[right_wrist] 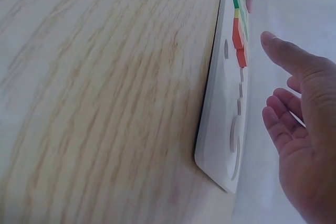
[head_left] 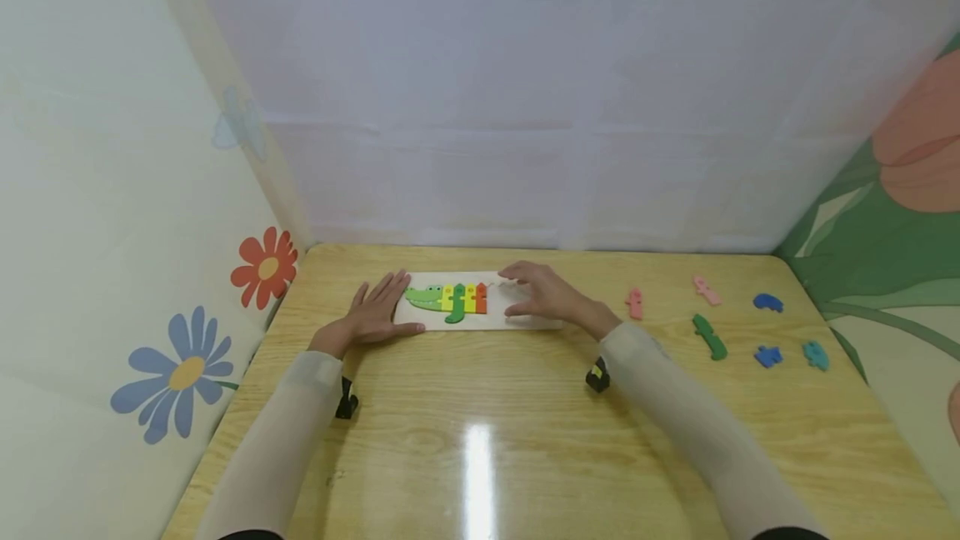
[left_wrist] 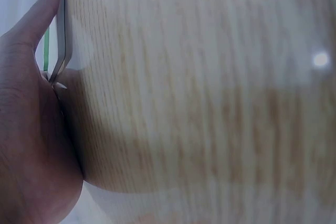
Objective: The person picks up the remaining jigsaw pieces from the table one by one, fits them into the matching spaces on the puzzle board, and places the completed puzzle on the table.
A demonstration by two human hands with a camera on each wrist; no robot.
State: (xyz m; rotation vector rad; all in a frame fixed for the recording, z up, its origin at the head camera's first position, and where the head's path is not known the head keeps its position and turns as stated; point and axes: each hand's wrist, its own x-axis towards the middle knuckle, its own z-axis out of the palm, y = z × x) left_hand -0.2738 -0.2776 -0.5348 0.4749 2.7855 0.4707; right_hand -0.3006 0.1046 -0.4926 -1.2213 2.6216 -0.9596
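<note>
A white wooden puzzle board (head_left: 491, 322) lies on the table. Its left part bears a light green crocodile head (head_left: 424, 298), yellow pieces, a green leg piece (head_left: 457, 313) and an orange-red piece (head_left: 481, 299). My left hand (head_left: 373, 312) rests on the left end of the board, fingers stretched out and thumb along the near edge. Over the right half, my right hand (head_left: 547, 293) hovers with thumb and fingers apart. Nothing shows between its fingers in the right wrist view, where the bare recess (right_wrist: 234, 135) of the board is visible.
Loose pieces lie on the table to the right: pink ones (head_left: 635, 303), a long green one (head_left: 709, 337), blue ones (head_left: 768, 302) and a teal one (head_left: 815, 355). A white cloth wall (head_left: 450, 148) stands behind the table, with flower-printed walls at both sides.
</note>
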